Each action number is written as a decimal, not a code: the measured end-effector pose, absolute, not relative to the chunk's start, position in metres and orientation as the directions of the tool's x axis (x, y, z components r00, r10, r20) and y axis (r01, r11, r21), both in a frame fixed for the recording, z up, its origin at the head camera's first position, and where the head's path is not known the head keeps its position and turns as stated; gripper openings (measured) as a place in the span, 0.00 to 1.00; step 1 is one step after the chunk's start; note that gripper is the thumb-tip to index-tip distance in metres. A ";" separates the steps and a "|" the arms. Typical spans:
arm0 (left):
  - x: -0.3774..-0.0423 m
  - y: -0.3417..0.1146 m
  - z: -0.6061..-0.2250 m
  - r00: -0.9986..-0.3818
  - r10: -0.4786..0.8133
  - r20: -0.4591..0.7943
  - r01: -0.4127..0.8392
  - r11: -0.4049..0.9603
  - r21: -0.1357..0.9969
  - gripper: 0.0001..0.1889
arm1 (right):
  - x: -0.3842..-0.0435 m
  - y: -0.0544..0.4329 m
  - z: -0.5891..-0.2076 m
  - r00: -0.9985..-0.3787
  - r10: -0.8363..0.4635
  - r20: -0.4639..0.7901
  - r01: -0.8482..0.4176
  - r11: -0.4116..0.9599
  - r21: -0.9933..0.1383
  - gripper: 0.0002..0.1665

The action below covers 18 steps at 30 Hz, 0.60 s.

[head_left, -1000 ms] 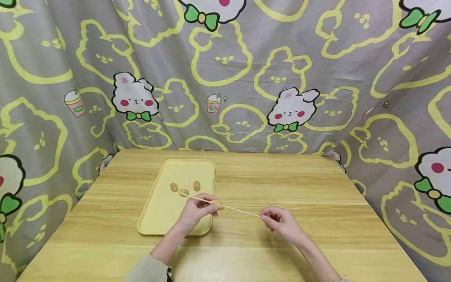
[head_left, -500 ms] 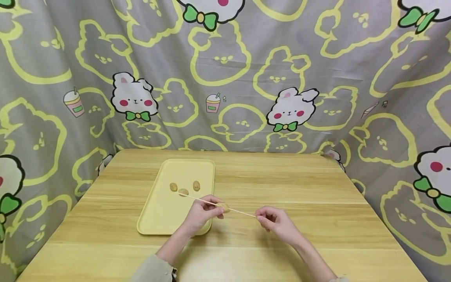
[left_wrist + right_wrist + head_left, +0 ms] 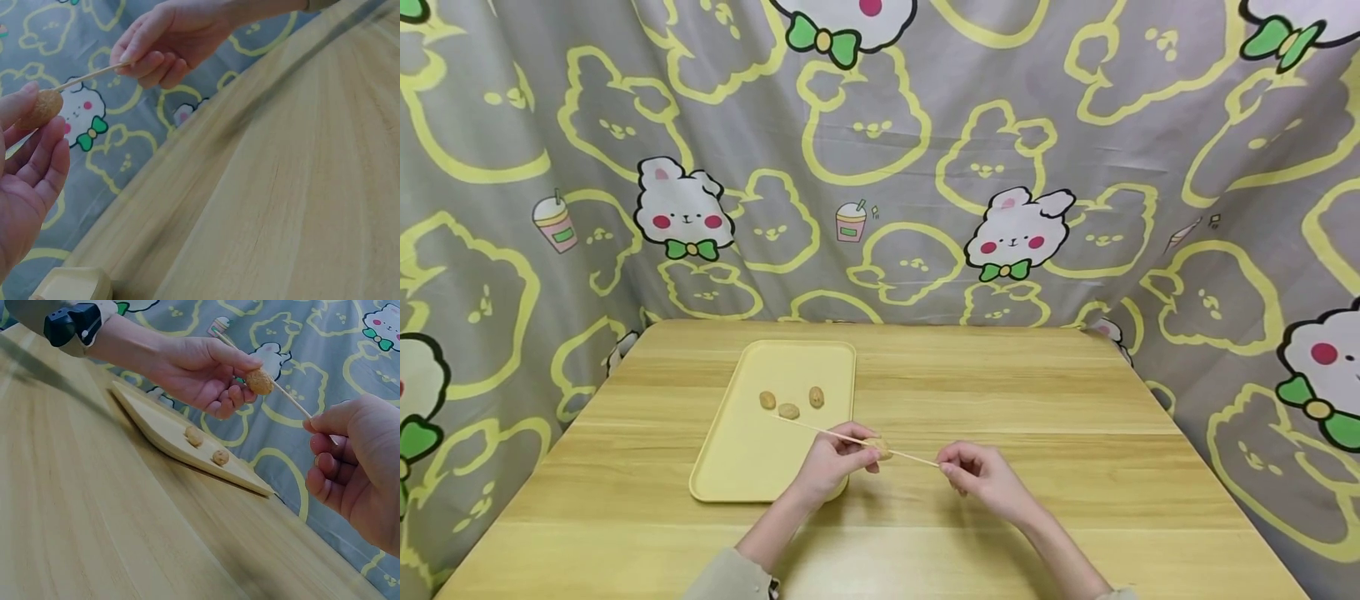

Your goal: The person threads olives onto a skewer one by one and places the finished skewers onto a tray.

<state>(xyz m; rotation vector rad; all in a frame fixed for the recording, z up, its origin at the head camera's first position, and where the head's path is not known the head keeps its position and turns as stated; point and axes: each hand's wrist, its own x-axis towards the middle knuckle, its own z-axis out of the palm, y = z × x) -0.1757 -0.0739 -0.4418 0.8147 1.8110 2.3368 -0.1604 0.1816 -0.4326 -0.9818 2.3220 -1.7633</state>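
A thin wooden skewer (image 3: 912, 457) runs through a brown, rough-skinned oval ball (image 3: 259, 382) that looks like a meatball. My left hand (image 3: 835, 460) pinches the ball between thumb and fingers, partly covering it. The skewer's long free part sticks out to the left, over the tray. My right hand (image 3: 981, 477) pinches the skewer near its other end, a short stretch away from the ball. Both hands are held above the table, the left overlapping the tray's right edge in the head view.
On the wooden table (image 3: 1037, 392) lies a pale yellow tray (image 3: 737, 475). Three similar balls sit on it: a left ball (image 3: 767, 400), a middle ball (image 3: 788, 411) and a right ball (image 3: 816, 397). A patterned grey curtain (image 3: 910, 283) hangs behind and at both sides.
My left hand has shifted right with the ball, while my right hand has moved slightly left with the skewer. The stretch of skewer between ball and right hand has become shorter.
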 end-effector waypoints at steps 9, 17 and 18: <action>-0.175 -0.076 -0.441 -0.873 0.357 0.334 0.252 -0.256 0.933 0.14 | -0.158 0.177 -0.427 -0.796 -0.535 0.285 -0.425 0.158 -0.891 0.06; -0.175 -0.076 -0.439 -0.877 0.370 0.307 0.238 -0.220 0.946 0.17 | -0.157 0.167 -0.425 -0.782 -0.583 0.219 -0.367 0.147 -0.918 0.12; -0.175 -0.076 -0.440 -0.875 0.374 0.307 0.238 -0.218 0.946 0.17 | -0.157 0.166 -0.425 -0.779 -0.587 0.222 -0.371 0.146 -0.917 0.12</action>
